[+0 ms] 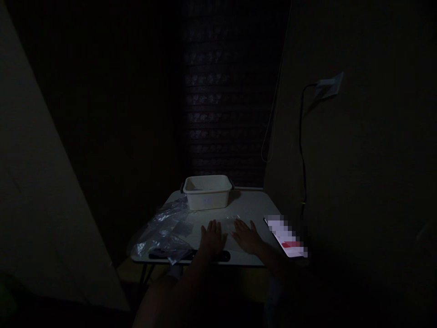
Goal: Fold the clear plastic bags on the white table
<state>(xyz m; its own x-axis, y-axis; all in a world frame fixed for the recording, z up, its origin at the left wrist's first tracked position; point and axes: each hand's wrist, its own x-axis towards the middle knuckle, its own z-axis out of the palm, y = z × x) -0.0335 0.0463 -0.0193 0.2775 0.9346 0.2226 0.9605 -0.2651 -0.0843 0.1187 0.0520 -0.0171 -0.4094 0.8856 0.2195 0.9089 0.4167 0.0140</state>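
In dim light, my left hand (213,237) lies flat, palm down, on the small white table (249,202), fingers stretched forward. Opposite it, my right hand (246,236) also rests flat, its fingers angled inward and the thumb apart. Between and just beyond the hands is a clear plastic bag (232,219), faint against the tabletop; its edges are hard to make out. A heap of clear plastic bags (167,232) spreads over the table's left side, some hanging past the front edge.
A white plastic basin (207,199) stands at the table's back. A lit screen (285,234), partly blurred, is at the right edge. From a wall socket (329,86) a black cable (301,136) hangs down. Dark blinds (211,105) cover the window behind.
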